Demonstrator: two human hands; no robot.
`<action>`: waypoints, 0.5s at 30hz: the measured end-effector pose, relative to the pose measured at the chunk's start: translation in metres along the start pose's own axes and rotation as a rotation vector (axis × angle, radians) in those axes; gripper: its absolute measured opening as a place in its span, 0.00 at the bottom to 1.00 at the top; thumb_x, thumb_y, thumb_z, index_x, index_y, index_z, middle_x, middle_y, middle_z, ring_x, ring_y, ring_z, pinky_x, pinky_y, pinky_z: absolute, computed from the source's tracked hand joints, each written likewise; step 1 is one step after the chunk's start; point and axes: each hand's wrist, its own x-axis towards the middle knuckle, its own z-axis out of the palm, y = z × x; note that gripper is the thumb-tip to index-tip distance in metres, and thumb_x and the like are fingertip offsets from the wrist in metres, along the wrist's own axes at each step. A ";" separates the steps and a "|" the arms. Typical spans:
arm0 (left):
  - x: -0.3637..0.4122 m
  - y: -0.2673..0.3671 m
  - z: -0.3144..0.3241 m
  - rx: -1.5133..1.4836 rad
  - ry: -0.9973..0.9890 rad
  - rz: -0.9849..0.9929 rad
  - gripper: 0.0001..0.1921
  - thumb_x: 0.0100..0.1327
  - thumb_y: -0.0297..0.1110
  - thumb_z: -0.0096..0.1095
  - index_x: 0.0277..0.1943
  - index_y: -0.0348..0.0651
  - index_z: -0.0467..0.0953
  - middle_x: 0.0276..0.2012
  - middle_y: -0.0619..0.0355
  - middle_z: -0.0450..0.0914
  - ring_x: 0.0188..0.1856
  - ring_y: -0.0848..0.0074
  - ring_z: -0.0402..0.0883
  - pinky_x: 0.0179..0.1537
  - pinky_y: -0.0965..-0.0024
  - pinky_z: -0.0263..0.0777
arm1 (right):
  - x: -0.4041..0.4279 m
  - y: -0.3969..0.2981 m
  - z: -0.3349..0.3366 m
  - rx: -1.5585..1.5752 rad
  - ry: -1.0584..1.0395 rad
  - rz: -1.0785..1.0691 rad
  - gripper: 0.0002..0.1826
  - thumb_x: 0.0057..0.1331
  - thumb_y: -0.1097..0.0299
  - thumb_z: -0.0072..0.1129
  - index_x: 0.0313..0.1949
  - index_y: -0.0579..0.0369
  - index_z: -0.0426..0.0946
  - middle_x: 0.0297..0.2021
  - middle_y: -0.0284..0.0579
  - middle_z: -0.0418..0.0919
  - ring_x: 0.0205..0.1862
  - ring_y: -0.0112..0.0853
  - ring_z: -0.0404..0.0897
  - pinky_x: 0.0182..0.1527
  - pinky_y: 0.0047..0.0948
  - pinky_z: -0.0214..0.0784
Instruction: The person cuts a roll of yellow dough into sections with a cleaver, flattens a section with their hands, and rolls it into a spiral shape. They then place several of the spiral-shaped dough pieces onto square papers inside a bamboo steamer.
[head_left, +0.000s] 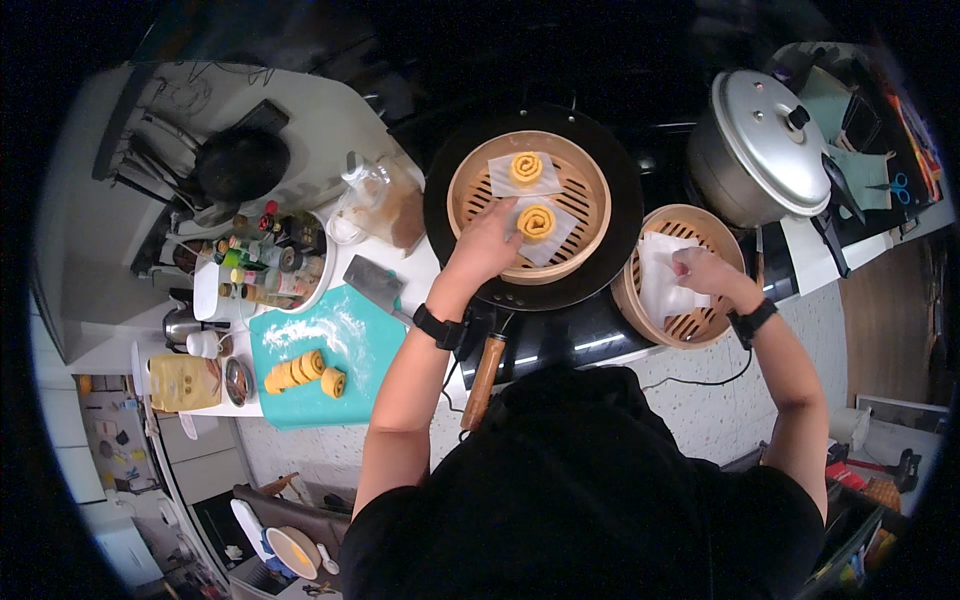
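My left hand (486, 244) reaches into a bamboo steamer (457, 180) that sits in a black wok (622, 247). Its thumb and finger are apart at the left edge of a paper square (546, 253), which bears a yellow spiral dough roll (536, 223). Behind it, a second roll (526, 168) stands on another paper square (498, 178). Over a second bamboo steamer (630, 304) to the right, my right hand (709, 271) has its fingers curled onto a loose stack of white paper squares (660, 281); the fingertips pinch at the paper.
Cut dough rolls (296, 373) lie on a floured teal mat (330, 405) at left, below a cleaver (373, 283). Bottles (277, 259) crowd a white tub. The wok's wooden handle (484, 382) points toward me. A lidded aluminium pot (765, 142) stands at right.
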 end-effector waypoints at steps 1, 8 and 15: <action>0.000 0.004 -0.005 0.000 0.003 -0.003 0.26 0.62 0.31 0.60 0.62 0.31 0.68 0.60 0.38 0.73 0.63 0.50 0.71 0.64 0.59 0.65 | -0.007 -0.011 -0.022 0.090 -0.064 0.024 0.11 0.53 0.72 0.64 0.35 0.60 0.75 0.32 0.47 0.78 0.37 0.38 0.78 0.42 0.36 0.69; 0.006 0.069 -0.029 -0.476 -0.140 0.141 0.31 0.63 0.34 0.67 0.65 0.35 0.65 0.61 0.46 0.74 0.63 0.60 0.73 0.63 0.63 0.67 | -0.022 -0.106 -0.148 0.677 -0.093 -0.075 0.07 0.57 0.82 0.60 0.33 0.58 0.73 0.24 0.30 0.74 0.29 0.18 0.72 0.34 0.20 0.64; 0.031 0.071 -0.064 -1.026 -0.285 0.064 0.27 0.59 0.24 0.69 0.61 0.39 0.70 0.48 0.57 0.82 0.51 0.77 0.80 0.54 0.72 0.73 | 0.064 -0.184 -0.160 0.561 -0.048 -0.333 0.06 0.57 0.77 0.56 0.35 0.61 0.74 0.22 0.31 0.73 0.23 0.19 0.70 0.28 0.21 0.63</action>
